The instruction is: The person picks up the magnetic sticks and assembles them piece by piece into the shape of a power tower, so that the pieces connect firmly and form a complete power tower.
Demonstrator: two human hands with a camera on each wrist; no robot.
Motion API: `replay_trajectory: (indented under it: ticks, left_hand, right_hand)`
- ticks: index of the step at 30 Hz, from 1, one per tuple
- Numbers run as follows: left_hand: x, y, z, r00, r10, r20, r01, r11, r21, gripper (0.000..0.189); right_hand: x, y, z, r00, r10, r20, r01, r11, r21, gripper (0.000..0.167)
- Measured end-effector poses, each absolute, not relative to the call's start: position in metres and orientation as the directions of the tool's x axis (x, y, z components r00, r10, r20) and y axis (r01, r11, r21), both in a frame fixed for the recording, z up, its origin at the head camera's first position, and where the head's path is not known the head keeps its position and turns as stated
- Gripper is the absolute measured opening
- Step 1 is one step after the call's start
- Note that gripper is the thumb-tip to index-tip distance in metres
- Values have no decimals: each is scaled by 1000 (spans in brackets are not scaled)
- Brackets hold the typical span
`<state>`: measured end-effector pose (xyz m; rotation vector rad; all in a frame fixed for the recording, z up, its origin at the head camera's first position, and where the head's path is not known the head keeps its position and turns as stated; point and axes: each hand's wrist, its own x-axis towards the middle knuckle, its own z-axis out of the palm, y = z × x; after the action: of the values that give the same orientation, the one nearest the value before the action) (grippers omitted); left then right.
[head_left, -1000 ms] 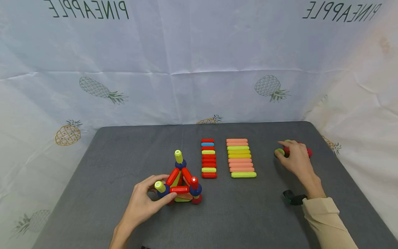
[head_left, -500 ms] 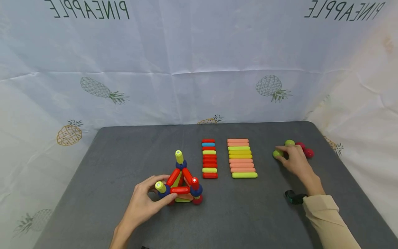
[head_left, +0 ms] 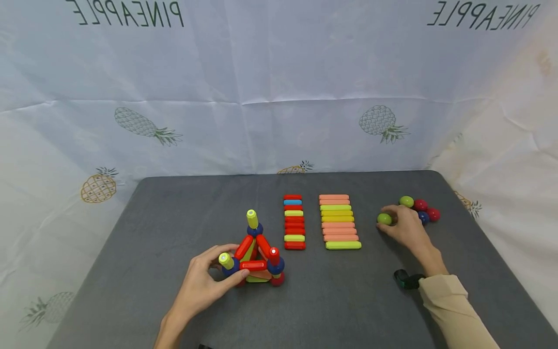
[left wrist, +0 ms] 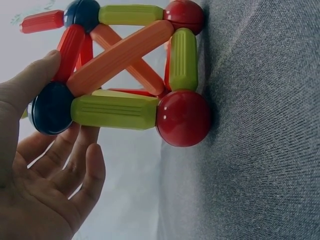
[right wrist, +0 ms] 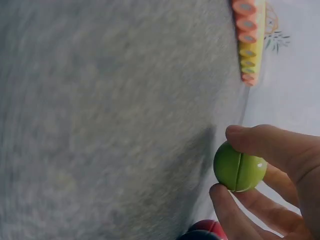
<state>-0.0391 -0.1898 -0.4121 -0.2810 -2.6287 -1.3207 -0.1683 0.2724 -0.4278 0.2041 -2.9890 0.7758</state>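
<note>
On the left of the table stands a frame of magnetic sticks and balls (head_left: 254, 265), with red balls at its base, blue balls above and upright sticks on top. My left hand (head_left: 208, 276) grips its near left corner, thumb on a red stick (left wrist: 71, 50) beside a blue ball (left wrist: 52, 108). Over at the right, my right hand (head_left: 409, 230) pinches a green ball (right wrist: 240, 168) between thumb and fingers, just off the table. Behind that hand lie another green ball (head_left: 406, 201), red balls (head_left: 420, 205) and a blue ball (head_left: 423, 217).
Between the hands lie two columns of sticks on the grey table (head_left: 322, 300): short red, green and blue sticks (head_left: 294, 225), and longer orange, yellow and green sticks (head_left: 337, 225). A pineapple-print cloth (head_left: 261, 135) hangs behind the table.
My right hand has taken hold of the green ball and drawn it left, away from the other balls, uncovering the blue one. My left hand and the frame stay in place.
</note>
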Motion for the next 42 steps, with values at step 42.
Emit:
replay_trajectory:
  ticks: [42]
  left_hand:
    - [-34,-161,-413,-938,198,283,345,495,797,44]
  right_hand:
    - [-118,54,-322,-743,-509,434,-640,350,-684,38]
